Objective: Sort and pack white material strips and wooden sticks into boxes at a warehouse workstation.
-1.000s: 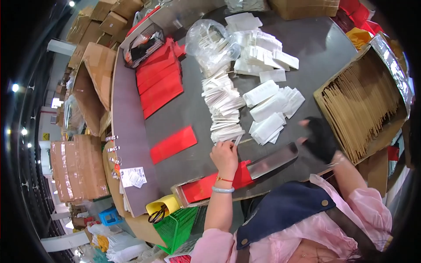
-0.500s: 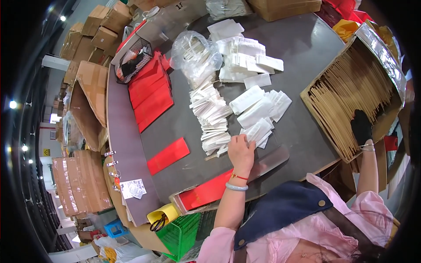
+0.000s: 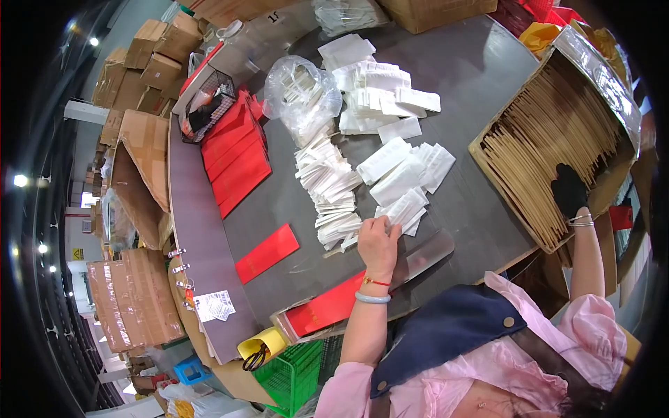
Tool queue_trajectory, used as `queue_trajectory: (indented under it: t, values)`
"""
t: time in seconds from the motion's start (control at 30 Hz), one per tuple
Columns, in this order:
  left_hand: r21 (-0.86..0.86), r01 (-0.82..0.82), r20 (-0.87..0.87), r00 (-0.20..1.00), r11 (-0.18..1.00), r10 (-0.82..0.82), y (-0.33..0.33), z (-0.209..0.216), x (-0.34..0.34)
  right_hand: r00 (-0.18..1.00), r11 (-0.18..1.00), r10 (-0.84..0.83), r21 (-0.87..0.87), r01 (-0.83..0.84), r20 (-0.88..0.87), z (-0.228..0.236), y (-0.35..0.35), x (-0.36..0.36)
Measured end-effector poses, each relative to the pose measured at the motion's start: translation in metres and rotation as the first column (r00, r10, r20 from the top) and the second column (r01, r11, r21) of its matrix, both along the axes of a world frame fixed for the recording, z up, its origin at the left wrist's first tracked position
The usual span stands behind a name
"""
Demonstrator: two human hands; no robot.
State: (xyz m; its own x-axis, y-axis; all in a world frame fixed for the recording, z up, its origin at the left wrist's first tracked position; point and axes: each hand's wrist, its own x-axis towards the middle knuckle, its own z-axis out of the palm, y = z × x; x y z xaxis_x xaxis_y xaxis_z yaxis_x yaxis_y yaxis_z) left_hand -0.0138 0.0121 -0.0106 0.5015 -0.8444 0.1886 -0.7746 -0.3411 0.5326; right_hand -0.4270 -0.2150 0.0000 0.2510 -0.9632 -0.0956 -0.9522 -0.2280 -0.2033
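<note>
"The left hand [image 3: 378, 245] curls its fingers at the white packets [image 3: 404, 209], at one o'clock from it."
"Gripping one?"
"I can't tell. The black-gloved right hand [image 3: 571, 191], between two and three o'clock from there, rests against the brown sheets [image 3: 540, 150] in the carton [image 3: 598, 66]."
"Holding any?"
"Can't tell that either."
"And the red packets [image 3: 267, 252]?"
"One lies at nine o'clock from the left hand, another at seven."

Okay so the gloved right hand [image 3: 570, 191]'s now on the brown cardboard sheets [image 3: 533, 150], off the table [image 3: 481, 202]; left hand [image 3: 378, 245]'s shifted right, by the loose white packets [image 3: 406, 207].
</note>
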Motion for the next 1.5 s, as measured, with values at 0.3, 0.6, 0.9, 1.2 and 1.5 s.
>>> queue_trajectory:
  t: [0.3,0.6,0.9,1.2,1.5]
  values:
    - [0.052,-0.039,-0.439,0.896,0.998,0.058,0.009,0.043,-0.002,0.696,0.968,-0.055,-0.133,0.213,0.716,0.001,0.031,-0.001]
    - [0.128,0.087,-0.076,0.994,0.988,-0.077,0.079,0.049,-0.014,0.632,0.726,0.599,-0.001,-0.688,0.491,0.031,0.116,0.169]
    - [0.193,0.189,0.008,0.981,0.963,-0.194,0.113,0.040,-0.008,0.564,0.597,0.785,-0.067,-0.800,0.257,-0.011,0.123,0.189]
    - [0.228,0.199,0.082,0.971,0.953,-0.222,0.089,0.027,-0.021,0.643,0.760,0.448,0.115,-0.640,0.621,-0.033,0.156,0.217]
    - [0.433,0.483,-0.048,0.855,0.761,-0.516,0.064,0.064,-0.010,0.503,0.574,0.798,-0.164,-0.802,0.331,0.019,0.146,0.230]
